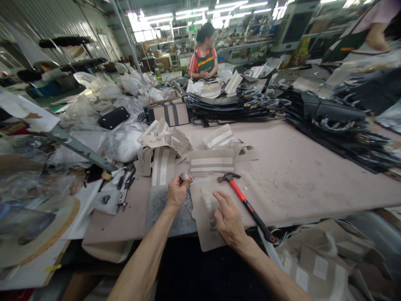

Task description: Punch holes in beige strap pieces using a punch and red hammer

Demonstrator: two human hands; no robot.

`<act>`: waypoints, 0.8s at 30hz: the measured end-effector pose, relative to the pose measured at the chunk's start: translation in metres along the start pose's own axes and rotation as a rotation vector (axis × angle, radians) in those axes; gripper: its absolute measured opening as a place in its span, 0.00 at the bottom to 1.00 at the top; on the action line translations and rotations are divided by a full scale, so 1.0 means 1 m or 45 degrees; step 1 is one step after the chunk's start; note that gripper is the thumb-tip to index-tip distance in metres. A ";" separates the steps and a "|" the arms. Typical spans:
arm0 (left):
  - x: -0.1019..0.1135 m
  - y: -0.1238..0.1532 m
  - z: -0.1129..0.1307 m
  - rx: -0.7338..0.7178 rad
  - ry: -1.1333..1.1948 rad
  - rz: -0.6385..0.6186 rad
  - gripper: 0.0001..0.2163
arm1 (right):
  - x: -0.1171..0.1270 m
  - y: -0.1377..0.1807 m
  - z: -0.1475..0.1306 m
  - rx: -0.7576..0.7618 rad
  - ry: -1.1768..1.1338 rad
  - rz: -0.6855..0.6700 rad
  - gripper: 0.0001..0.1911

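Note:
My left hand point(177, 192) is closed in a pinch on a small pale piece that I cannot name, held just above a grey worn pad point(159, 207). My right hand point(228, 218) lies fingers down on a beige flat panel point(203, 234) that hangs over the table's near edge, pressing a small clear bag point(208, 205) against it. A hammer point(247, 205) with a red and black handle lies just to the right of that hand, head pointing away from me.
Beige striped panels point(211, 161) lie stacked behind my hands. Black bags point(332, 121) pile up at the right and back. Plastic bags and clutter point(122, 142) fill the left. A person in a red top and green apron point(204, 58) stands at the far end. More beige pieces point(319, 259) sit below right.

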State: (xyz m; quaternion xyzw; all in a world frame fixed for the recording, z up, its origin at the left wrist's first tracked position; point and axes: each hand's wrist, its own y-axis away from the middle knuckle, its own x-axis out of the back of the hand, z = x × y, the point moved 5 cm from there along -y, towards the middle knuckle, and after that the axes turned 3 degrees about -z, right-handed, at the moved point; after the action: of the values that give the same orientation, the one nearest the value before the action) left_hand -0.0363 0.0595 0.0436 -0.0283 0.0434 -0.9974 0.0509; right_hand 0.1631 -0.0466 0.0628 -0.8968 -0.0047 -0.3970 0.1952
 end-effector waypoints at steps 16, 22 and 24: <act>-0.048 -0.004 -0.032 0.183 0.284 -0.138 0.17 | -0.056 -0.010 0.002 0.023 -0.222 0.123 0.18; -0.047 0.003 -0.038 0.206 0.260 -0.148 0.16 | -0.051 -0.011 0.001 0.003 -0.263 0.053 0.07; -0.048 0.003 -0.038 0.200 0.226 -0.149 0.15 | -0.051 -0.013 0.001 0.000 -0.276 0.052 0.07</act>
State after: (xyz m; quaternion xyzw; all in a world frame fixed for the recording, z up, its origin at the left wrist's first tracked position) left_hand 0.0089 0.0645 0.0029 0.0617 -0.0322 -0.9975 -0.0096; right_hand 0.1271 -0.0272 0.0304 -0.9345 -0.0076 -0.2935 0.2014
